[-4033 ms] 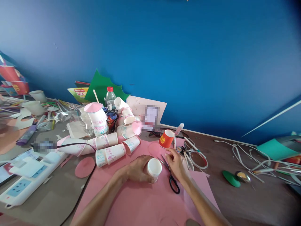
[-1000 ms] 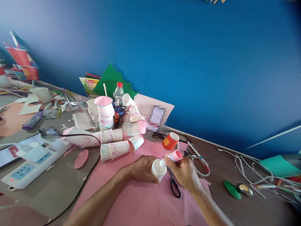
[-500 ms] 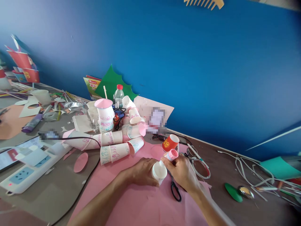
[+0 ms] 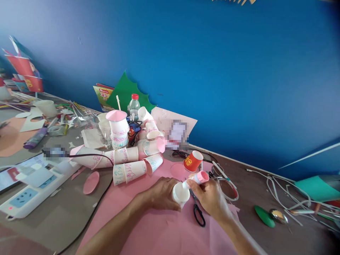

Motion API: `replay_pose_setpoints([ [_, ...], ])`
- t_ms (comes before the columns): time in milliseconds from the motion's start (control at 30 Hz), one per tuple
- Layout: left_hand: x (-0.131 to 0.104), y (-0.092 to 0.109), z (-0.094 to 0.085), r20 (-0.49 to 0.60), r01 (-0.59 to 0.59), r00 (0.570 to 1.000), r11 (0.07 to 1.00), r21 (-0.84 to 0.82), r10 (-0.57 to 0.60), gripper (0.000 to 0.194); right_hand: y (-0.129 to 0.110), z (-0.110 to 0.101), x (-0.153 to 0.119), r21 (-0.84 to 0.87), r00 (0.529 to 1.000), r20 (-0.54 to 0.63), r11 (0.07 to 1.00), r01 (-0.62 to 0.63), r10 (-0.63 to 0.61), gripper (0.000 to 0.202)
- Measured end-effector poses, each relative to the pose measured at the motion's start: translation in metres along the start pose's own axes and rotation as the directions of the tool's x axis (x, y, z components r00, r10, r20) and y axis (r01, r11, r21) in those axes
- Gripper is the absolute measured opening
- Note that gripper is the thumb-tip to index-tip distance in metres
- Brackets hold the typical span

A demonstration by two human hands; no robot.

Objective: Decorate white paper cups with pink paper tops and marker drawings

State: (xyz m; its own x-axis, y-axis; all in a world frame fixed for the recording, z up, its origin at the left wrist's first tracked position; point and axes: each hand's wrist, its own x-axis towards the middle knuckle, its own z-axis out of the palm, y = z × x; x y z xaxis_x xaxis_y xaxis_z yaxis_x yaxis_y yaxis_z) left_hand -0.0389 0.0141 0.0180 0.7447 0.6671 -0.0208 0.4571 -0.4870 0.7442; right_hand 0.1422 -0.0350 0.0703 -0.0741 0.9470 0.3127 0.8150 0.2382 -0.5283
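Low in the centre, my left hand (image 4: pixel 165 194) is wrapped round a white paper cup (image 4: pixel 181 194), its open mouth facing up. My right hand (image 4: pixel 209 194) grips a small white tube with a pink end (image 4: pixel 199 177), tilted so that its white tip is at the cup's rim. Black-handled scissors (image 4: pixel 198 214) lie on the pink paper (image 4: pixel 170 230), partly under my right hand. Behind that hand a red paper cup (image 4: pixel 193 161) stands tilted.
Joined patterned paper cups (image 4: pixel 130 172) lie left of my hands, with a stacked cup tower (image 4: pixel 119 129) behind. A power strip (image 4: pixel 26 198) and black cable (image 4: pixel 98 205) are at left. White cables (image 4: pixel 273 191) and a green oval (image 4: pixel 265 216) lie at right.
The tube in my right hand has shifted slightly right and tilted flatter, showing more of its white body. My left hand still holds the cup in nearly the same place.
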Motion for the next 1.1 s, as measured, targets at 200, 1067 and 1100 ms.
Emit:
replay_pose_setpoints([
  [200,0.0,-0.004,0.008,-0.06,-0.005,0.998,0.999,0.044,0.008,0.045,0.016,0.008,-0.001,-0.221,0.996,-0.09,0.975,-0.028,0.008,0.044],
  [1067,0.002,-0.014,0.022,-0.103,-0.063,0.992,0.993,0.095,0.073,0.047,0.018,-0.015,-0.016,-0.039,0.99,-0.135,0.998,-0.055,0.05,0.038],
  [1100,0.002,-0.013,0.022,-0.101,-0.051,0.993,0.994,0.101,0.062,0.049,0.015,-0.014,-0.017,0.024,0.993,-0.111,0.999,-0.037,0.039,0.036],
])
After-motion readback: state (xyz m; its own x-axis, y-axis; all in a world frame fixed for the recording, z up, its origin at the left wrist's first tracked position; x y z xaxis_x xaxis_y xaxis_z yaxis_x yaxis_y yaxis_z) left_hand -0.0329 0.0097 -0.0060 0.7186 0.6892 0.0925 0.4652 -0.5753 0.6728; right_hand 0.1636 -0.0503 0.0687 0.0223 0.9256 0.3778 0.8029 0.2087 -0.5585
